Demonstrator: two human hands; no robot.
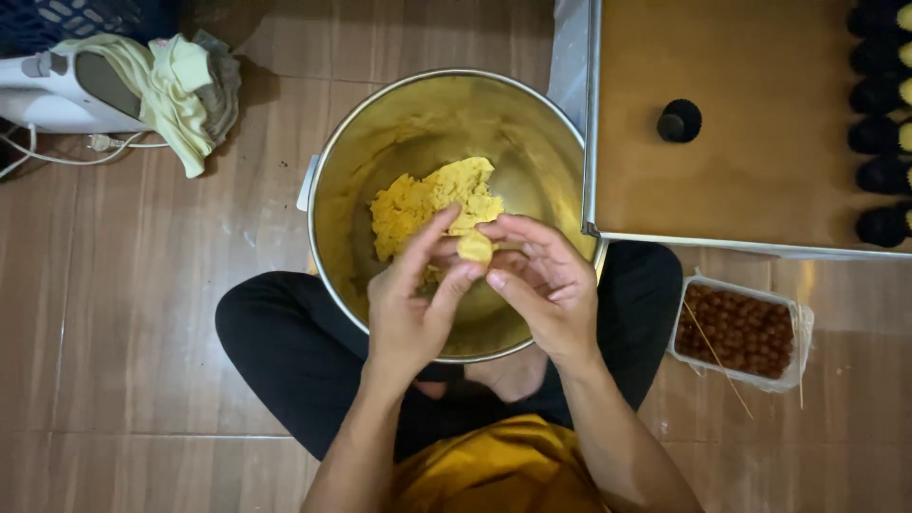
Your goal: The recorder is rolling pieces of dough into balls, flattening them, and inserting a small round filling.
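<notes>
Both hands meet over the near half of the metal bowl (446, 104), which sits on the floor between the person's crossed legs. The left hand (410, 309) and the right hand (543, 285) share one small piece of yellow dough (474, 247); each grip is partly closed, fingertips and thumbs curled in around the piece, pinching and shaping it rather than clenching. The rest of the dough (427, 201) lies as a crumbly mass against the bowl's far wall, toward 12 o'clock from the hands.

What could go wrong, as I judge it:

- The piece is held only by fingertips. Pressed unevenly, it could crack or crumble, as the mass looks dry and loose. It would probably fall back into the bowl, since the hands hang above it.
- The tray (760, 142) lined with brown paper stands at 2 o'clock, its edge touching or overlapping the bowl's rim. A knock from the right elbow could shift it and disturb the dark paper cups (879, 142) lined along its far right side, or the single cup (679, 121) standing apart.
- The clear tub of small brown balls (736, 328) at 3 o'clock sits just beside the right knee, with a thin stick (717, 347) across it; a leg movement could tip it.
- Sticky dough on the fingers could pull the piece out of shape on release.
</notes>
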